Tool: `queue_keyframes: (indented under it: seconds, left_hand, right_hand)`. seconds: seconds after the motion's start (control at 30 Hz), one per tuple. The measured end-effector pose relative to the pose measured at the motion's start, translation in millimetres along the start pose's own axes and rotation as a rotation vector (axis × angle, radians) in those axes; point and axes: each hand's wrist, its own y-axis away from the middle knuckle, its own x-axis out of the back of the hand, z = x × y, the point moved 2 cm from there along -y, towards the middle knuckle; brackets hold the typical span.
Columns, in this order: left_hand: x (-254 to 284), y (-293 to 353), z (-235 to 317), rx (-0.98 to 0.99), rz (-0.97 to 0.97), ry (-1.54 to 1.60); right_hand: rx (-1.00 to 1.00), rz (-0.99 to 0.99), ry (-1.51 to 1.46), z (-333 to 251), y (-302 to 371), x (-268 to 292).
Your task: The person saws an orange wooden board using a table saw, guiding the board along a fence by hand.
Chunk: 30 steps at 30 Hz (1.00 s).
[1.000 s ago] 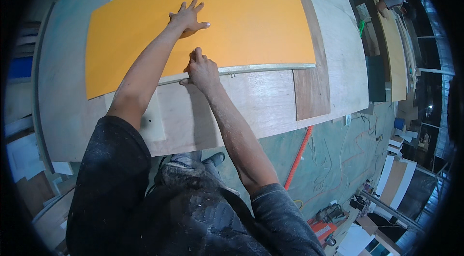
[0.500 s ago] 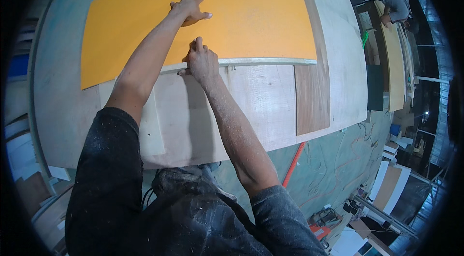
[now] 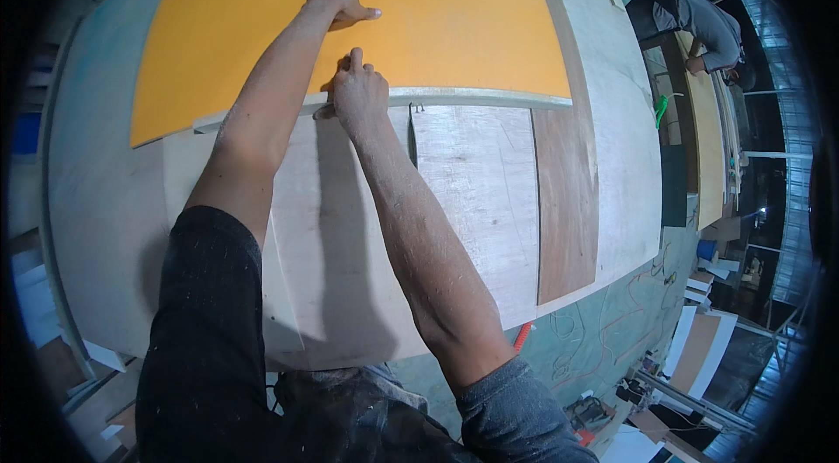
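A large yellow panel (image 3: 454, 17) lies on the pale worktable (image 3: 629, 139), a whitish strip (image 3: 489, 97) running along its near edge. My left hand (image 3: 343, 3) rests palm down on the panel's top, fingers spread, holding nothing. Nearer to me, my right hand (image 3: 360, 94) is closed over the near edge, curled fingers above and the thumb at the edge's underside. My forearm and wrist hide part of the strip and the exact grip.
A brown wood board (image 3: 566, 201) lies under the panel's right end, beside pale sheets (image 3: 476, 192). At the far right another person (image 3: 699, 13) bends over stacked boards (image 3: 703, 131). An orange hose (image 3: 523, 338) and cables lie on the green floor (image 3: 603, 332).
The head view has shifted, so the panel sits slightly higher in it. Both hands keep their poses; the right remains closed at the near edge and the left flat on top.
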Motion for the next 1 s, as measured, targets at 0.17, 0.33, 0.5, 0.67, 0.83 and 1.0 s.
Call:
queue_keyframes:
  seconds: [0.17,0.33,0.5,0.67,0.83,1.0]
  left_hand:
    - [-1,-5,2,0.019,-0.010,-0.029]
    - [-1,28,2,0.010,-0.075,-0.021]
    - [-9,107,32,-0.025,-0.097,-0.007]
    - [-25,210,63,-0.041,-0.132,-0.002]
    - [-52,318,84,-0.046,-0.139,0.022]
    - [-76,427,121,-0.062,-0.181,0.011]
  right_hand:
    - [0.022,0.052,0.112,2,0,-8]
    - [0.030,-0.049,0.144,-11,25,-2]
    - [0.053,-0.085,0.216,-17,100,2]
    - [0.073,-0.010,0.222,-26,204,1]
    - [0.096,-0.073,0.146,-42,317,11]
    - [0.062,-0.153,0.043,-52,438,22]
